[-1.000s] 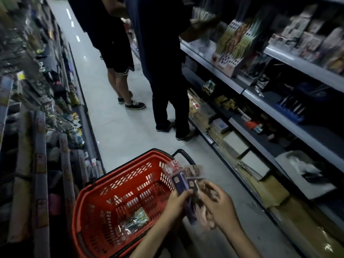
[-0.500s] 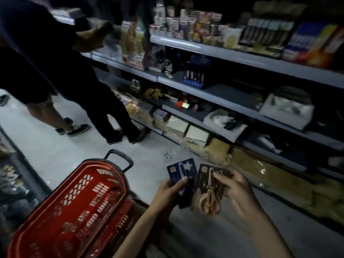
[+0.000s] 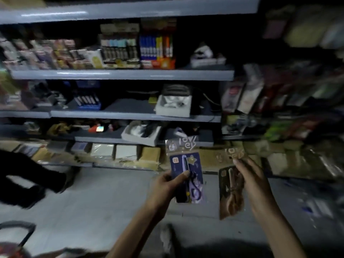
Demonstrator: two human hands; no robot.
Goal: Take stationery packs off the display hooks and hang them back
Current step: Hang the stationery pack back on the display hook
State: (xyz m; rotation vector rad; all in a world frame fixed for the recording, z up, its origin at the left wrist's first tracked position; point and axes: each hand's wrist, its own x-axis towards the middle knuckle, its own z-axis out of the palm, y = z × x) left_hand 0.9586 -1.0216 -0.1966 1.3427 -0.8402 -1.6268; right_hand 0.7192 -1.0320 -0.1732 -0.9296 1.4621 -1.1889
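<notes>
Hands hold one pack each, low in the view in front of the shelves. The left hand [image 3: 163, 187], at 6 o'clock, grips a blue pack [image 3: 193, 164] from its left edge, with the thumb curled over the front and the fingers behind. The pack stands upright, and its clear top flap reaches up across the lowest shelf edge. The right hand [image 3: 251, 179], at 4 o'clock, grips a dark pack [image 3: 229, 198] by its upper right edge, and the card hangs down beside the palm, slightly tilted. The two packs are apart, with a strip of floor [image 3: 93, 202] showing between them. Both are held off the shelves.

Open floor spreads from 6 to 8 o'clock. At 9 o'clock a person's dark leg [image 3: 28, 175] crosses in from the left edge. At 8 o'clock a basket handle [image 3: 20, 229] pokes in from the corner. Grey shelf edges [image 3: 121, 74] run from 9 towards 3 o'clock, stacked with boxes. Hung packs [image 3: 260, 94] crowd at 2 o'clock, right of the shelf ends. They are blurred, and their hooks cannot be made out.
</notes>
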